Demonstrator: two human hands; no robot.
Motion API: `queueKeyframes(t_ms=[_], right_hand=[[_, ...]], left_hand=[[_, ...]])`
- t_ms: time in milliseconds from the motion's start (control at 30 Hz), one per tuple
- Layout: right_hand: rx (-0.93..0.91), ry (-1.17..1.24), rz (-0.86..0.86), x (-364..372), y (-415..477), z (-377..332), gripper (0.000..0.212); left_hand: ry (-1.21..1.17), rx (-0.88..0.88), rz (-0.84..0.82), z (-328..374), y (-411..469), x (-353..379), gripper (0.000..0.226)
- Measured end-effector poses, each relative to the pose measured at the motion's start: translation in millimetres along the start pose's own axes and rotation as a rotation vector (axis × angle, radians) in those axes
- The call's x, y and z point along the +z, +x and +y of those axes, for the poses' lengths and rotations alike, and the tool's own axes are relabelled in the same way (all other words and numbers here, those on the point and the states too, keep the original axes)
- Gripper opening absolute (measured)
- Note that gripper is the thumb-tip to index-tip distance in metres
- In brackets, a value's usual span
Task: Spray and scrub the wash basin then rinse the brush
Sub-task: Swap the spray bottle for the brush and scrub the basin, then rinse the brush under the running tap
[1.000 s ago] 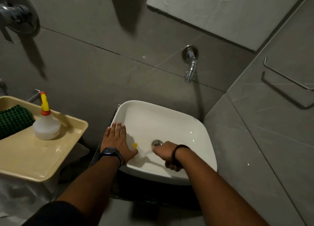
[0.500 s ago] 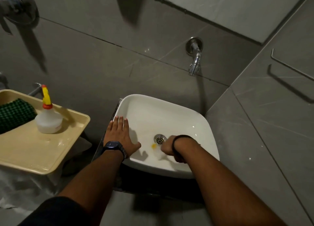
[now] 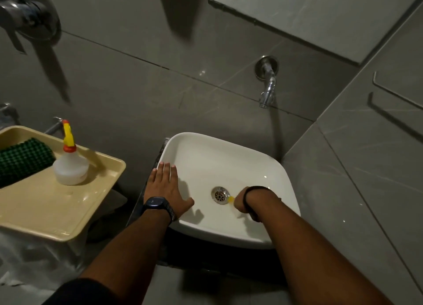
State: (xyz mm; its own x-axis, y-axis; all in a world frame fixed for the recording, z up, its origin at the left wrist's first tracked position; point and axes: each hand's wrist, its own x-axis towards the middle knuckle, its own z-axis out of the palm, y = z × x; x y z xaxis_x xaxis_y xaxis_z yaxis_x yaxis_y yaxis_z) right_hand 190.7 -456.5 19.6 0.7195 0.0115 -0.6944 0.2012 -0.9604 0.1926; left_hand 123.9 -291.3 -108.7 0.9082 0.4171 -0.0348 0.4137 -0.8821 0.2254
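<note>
The white square wash basin (image 3: 229, 151) stands against the grey tiled wall, with a metal drain (image 3: 220, 195) in its bottom. My right hand (image 3: 240, 202) is fisted inside the basin just right of the drain, shut on a brush whose yellow end (image 3: 231, 199) sticks out toward the drain; the rest of the brush is hidden by my hand. My left hand (image 3: 166, 188) lies flat, fingers together, on the basin's left rim, a dark watch on the wrist. A clear spray bottle (image 3: 69, 165) with a yellow and red nozzle stands on the tray to the left.
A beige tray (image 3: 45, 213) at the left carries the bottle and a green scrub pad (image 3: 21, 159). A chrome tap (image 3: 266, 87) juts from the wall above the basin, not running. A towel rail (image 3: 396, 94) is on the right wall, a shower mixer (image 3: 27, 18) at top left.
My right hand has swept the brush across the basin floor from left of the drain to its right side. My left hand stays on the rim.
</note>
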Motion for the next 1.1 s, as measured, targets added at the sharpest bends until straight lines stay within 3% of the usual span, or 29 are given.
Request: queueKeyframes(t_ms=[100, 200, 300, 433, 567, 733, 900, 1100], right_hand=[[-0.065, 0.327, -0.037, -1.8, -5.3, -1.2, 0.025], [-0.106, 0.695, -0.002, 16.3, 3.0, 9.7, 0.042], [-0.181, 0.913, 0.154, 33.5, 11.6, 24.4, 0.046], [-0.220, 1.016, 0.532, 28.5, 10.4, 51.6, 0.042], [-0.209, 1.064, 0.711, 12.9, -5.6, 81.9, 0.037], [-0.301, 1.188, 0.702, 6.5, -8.3, 109.0, 0.035], [-0.276, 1.090, 0.654, -3.1, 13.5, 120.0, 0.033], [-0.188, 1.214, 0.658, -14.0, 37.4, 118.0, 0.021]], left_hand=[[0.010, -0.003, -0.004, -1.0, 0.5, 1.5, 0.108], [0.026, 0.008, 0.002, -1.2, 1.8, 2.2, 0.105], [0.058, 0.021, -0.045, -2.2, 1.6, 1.0, 0.101], [-0.130, -0.054, -0.033, 12.4, 12.6, -25.4, 0.087], [-0.566, -0.055, 0.083, 65.3, 40.7, -81.0, 0.064], [-1.037, 0.031, 0.093, 136.0, 83.4, -148.0, 0.048], [-1.168, 0.062, 0.052, 168.9, 132.0, -172.4, 0.038], [-1.292, 0.169, -0.138, 171.7, 160.8, -167.7, 0.030]])
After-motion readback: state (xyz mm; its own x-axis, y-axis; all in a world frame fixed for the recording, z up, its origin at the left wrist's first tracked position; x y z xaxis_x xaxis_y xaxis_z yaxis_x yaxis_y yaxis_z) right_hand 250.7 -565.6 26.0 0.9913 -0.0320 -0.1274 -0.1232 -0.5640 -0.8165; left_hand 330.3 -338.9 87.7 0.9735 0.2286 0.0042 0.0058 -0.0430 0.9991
